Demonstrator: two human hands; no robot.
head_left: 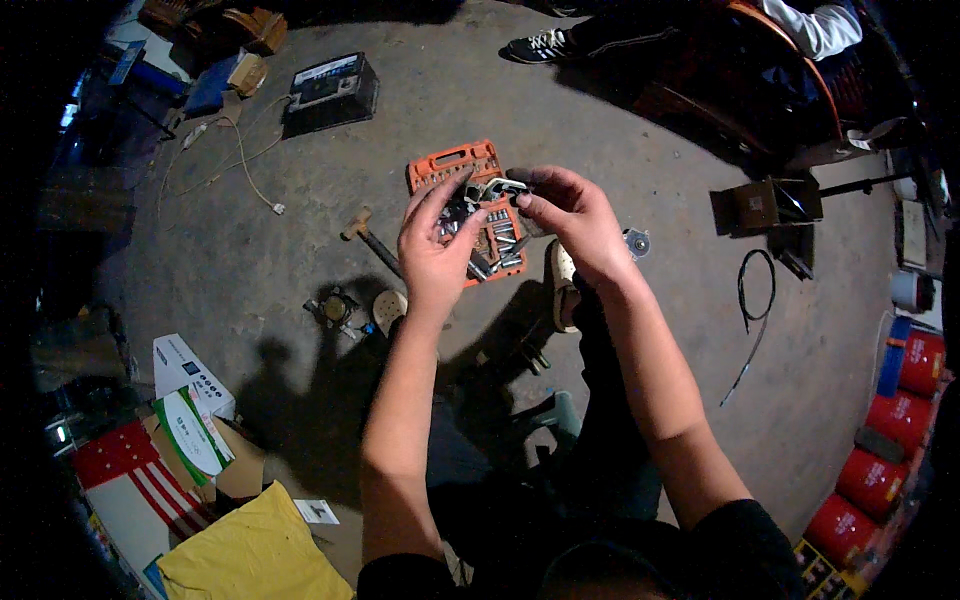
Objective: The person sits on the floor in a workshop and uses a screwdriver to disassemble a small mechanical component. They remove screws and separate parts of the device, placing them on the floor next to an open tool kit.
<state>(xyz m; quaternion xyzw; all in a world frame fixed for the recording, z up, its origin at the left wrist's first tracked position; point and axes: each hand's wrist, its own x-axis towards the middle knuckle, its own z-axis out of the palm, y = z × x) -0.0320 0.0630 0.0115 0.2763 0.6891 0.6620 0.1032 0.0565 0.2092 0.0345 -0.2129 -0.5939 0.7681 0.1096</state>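
Observation:
Both hands are raised in front of me over an orange socket set case [455, 158] that lies open on the floor. Between them is a small silver and black metal part [497, 188] with a curved, shiny bracket shape; its exact kind cannot be made out. My left hand [435, 240] is curled around its left side, thumb and fingers on the dark portion. My right hand [582, 218] pinches its right end between thumb and fingers. Sockets [503, 230] show in the case below the hands. A hammer [372, 240] lies just left of the case.
A car battery [330, 92] and a white cable [243, 160] lie far left. A dark metal assembly [338, 308] sits by my left shoe. Cartons and a yellow bag [255, 555] are near left; red cans [868, 480] line the right. A person's shoe [538, 47] is at the back.

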